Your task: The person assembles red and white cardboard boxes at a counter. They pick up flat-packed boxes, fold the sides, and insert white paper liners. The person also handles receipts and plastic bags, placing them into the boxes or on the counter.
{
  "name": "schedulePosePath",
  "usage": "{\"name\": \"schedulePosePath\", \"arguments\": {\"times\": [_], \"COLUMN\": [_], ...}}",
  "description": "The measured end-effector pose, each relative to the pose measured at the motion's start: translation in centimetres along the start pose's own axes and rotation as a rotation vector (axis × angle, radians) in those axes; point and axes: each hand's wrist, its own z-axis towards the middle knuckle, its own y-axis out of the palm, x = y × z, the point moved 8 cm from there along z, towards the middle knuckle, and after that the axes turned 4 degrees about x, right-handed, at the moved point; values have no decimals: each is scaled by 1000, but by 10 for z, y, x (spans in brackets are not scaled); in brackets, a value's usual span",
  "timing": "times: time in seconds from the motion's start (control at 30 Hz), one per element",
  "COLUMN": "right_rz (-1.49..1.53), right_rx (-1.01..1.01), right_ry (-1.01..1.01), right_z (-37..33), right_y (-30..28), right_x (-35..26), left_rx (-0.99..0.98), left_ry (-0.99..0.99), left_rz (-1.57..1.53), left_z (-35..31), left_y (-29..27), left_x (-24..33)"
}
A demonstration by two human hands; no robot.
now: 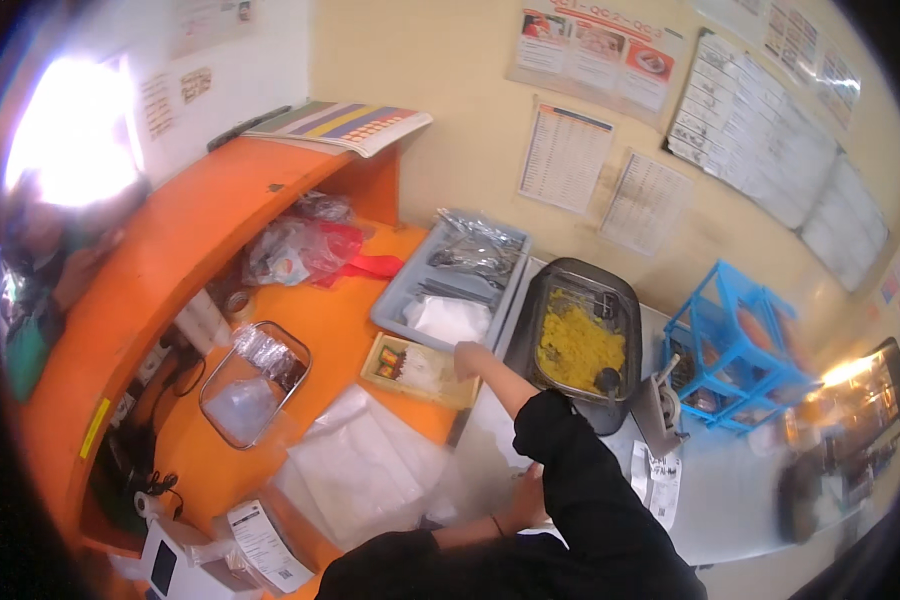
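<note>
My right hand (468, 361) reaches over the right end of a small beige tray (417, 393). The tray holds white packets and a few red and yellow sachets; the fingers are blurred and I cannot make out a grip. My left hand (528, 494) is low over the steel counter (490, 440), close to my body. The black sleeve of my right arm partly covers it, so its fingers do not show clearly. Left of it lies a stack of thin whitish plastic bags or sheets (365, 465).
A black pan (625, 375) of yellow food with a dark-headed utensil stands right. Behind are a grey divided tray (394, 308) and a blue rack (715, 310). A wire-rimmed basket (307, 372), white printer (170, 560) and orange shelf (170, 250) are left. One person stands beyond the shelf.
</note>
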Motion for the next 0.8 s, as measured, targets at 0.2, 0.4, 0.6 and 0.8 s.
{"name": "schedulePosePath", "arguments": {"times": [0.2,0.4,0.6,0.8], "right_rz": [72,392,467,149], "right_rx": [266,470,658,809], "right_ry": [181,-188,-142,-29], "right_z": [-47,-165,-327,-397], "right_y": [-24,-42,31,90], "right_x": [42,61,109,73], "left_rx": [-32,-350,-416,-387], "left_ry": [115,-113,-34,293], "left_rz": [221,22,-212,55], "left_z": [-5,-14,-8,16], "left_y": [15,35,17,-3], "left_x": [13,-10,10,44]}}
